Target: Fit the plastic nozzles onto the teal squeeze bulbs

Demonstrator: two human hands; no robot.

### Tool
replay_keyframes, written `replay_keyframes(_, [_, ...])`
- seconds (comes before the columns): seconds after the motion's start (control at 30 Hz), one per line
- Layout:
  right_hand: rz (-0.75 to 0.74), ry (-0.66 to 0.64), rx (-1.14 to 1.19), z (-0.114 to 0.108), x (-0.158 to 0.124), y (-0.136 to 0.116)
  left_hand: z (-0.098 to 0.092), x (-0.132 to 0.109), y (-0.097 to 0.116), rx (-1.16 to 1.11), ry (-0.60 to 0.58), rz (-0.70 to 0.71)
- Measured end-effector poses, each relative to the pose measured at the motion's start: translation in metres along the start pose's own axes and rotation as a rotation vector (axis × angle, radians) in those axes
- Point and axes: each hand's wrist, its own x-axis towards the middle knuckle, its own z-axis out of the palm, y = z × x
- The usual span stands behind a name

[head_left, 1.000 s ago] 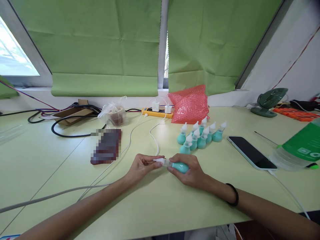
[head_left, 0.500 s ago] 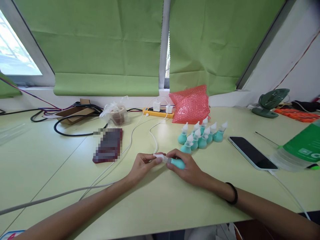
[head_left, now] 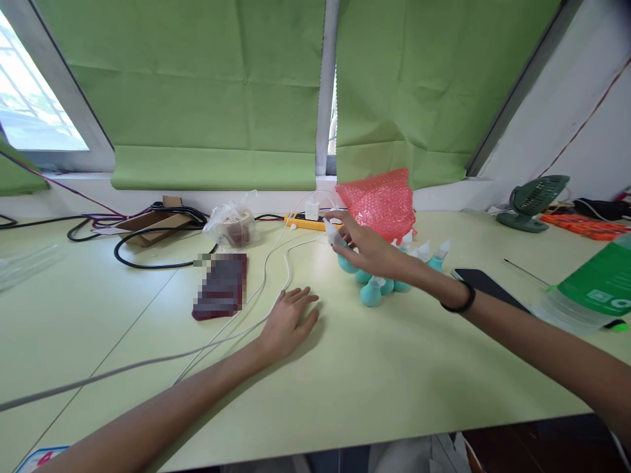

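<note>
My left hand (head_left: 290, 323) lies palm down on the table, fingers stretched out and nothing in it, next to a white cable (head_left: 287, 266). My right hand (head_left: 367, 246) reaches out to the left end of a group of nasal aspirators. Its fingers pinch one teal bulb nasal aspirator (head_left: 347, 263) around its clear neck, the white tip pointing up. Behind and below that hand stand several more aspirators, such as one teal bulb (head_left: 371, 294) at the front and another (head_left: 436, 263) at the right; my hand and forearm partly hide them.
A pink bubble-wrap bag (head_left: 382, 200) and a yellow power strip (head_left: 310, 223) lie at the back. To the right are a phone (head_left: 488, 286), a green-labelled bottle (head_left: 596, 289) and a small fan (head_left: 535, 200). A dark red object, blurred out (head_left: 220, 287), lies left.
My right hand has carried the aspirator forward, away from my left hand, to the group's left end. My left hand has let go and opened flat on the table.
</note>
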Motion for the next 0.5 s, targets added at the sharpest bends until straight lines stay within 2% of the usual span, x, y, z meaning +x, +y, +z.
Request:
replay_keyframes(0.07, [-0.005, -0.048, -0.043, -0.001, 0.019, 0.010, 0.002, 0.000, -0.002, 0.209, -0.037, 0.068])
replay_keyframes(0.17, [0.008, -0.096, -0.081, 0.005, 0.040, 0.026, 0.006, -0.001, -0.004, 0.362, -0.064, 0.131])
replay_keyframes(0.33, [0.069, -0.244, -0.172, 0.023, 0.060, 0.046, 0.007, -0.003, -0.003, 0.378, -0.099, 0.229])
replay_keyframes(0.5, [0.124, -0.343, -0.189, 0.035, 0.067, 0.062, 0.002, -0.004, 0.003, 0.326, -0.181, 0.291])
